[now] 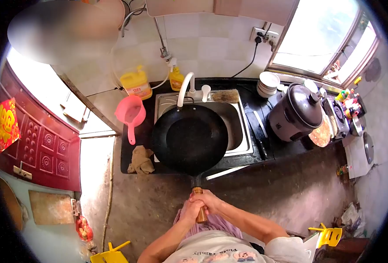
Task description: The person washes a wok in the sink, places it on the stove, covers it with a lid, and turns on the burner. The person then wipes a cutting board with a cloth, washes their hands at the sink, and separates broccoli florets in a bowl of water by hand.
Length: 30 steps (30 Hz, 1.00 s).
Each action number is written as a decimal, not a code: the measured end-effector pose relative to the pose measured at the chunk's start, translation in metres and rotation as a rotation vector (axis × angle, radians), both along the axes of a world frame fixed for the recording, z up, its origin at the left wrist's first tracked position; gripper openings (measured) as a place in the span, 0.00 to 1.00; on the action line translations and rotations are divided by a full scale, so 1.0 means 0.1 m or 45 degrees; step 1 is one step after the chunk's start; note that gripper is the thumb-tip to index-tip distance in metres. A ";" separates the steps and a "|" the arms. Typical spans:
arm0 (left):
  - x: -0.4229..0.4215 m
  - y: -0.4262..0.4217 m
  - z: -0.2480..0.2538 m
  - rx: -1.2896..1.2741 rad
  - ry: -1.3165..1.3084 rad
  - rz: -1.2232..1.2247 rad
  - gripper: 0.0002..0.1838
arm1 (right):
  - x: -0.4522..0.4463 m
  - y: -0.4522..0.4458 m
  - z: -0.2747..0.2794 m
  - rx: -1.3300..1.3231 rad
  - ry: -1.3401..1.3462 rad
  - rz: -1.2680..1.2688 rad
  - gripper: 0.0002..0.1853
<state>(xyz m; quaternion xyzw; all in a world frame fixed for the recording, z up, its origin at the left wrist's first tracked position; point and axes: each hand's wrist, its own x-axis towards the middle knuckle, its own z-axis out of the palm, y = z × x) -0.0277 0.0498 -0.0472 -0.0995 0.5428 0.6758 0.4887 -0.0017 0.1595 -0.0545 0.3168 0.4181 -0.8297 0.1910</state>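
A large black wok (pixel 189 139) with a wooden handle (pixel 201 216) is held over the front of the sink (pixel 245 131), its inside facing up. My left hand (pixel 190 211) is closed around the handle. My right hand (pixel 210 200) also grips it, slightly farther up toward the pan and overlapping the left. The white faucet (pixel 185 87) arches down at the wok's far rim. I cannot tell whether water is running. The wok hides much of the basin.
Left of the sink are a pink dipper (pixel 131 111), a yellow jug (pixel 135 82) and a brown cloth (pixel 141 160). A knife (pixel 260 127), rice cooker (pixel 295 112) and stacked bowls (pixel 268 83) stand to the right. Yellow stools (pixel 110 253) flank me below.
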 end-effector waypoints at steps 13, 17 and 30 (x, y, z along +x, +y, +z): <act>0.89 -0.48 0.04 0.169 0.017 -0.251 0.09 | 1.12 -0.49 0.11 -0.069 0.074 -0.238 0.09; 1.25 -0.59 0.02 0.210 -0.020 -0.375 0.13 | 1.55 -0.60 0.35 -0.046 0.018 -0.331 0.10; 2.41 -0.27 0.21 0.113 0.011 -0.851 0.05 | 3.11 -0.73 0.15 0.008 0.226 -0.898 0.11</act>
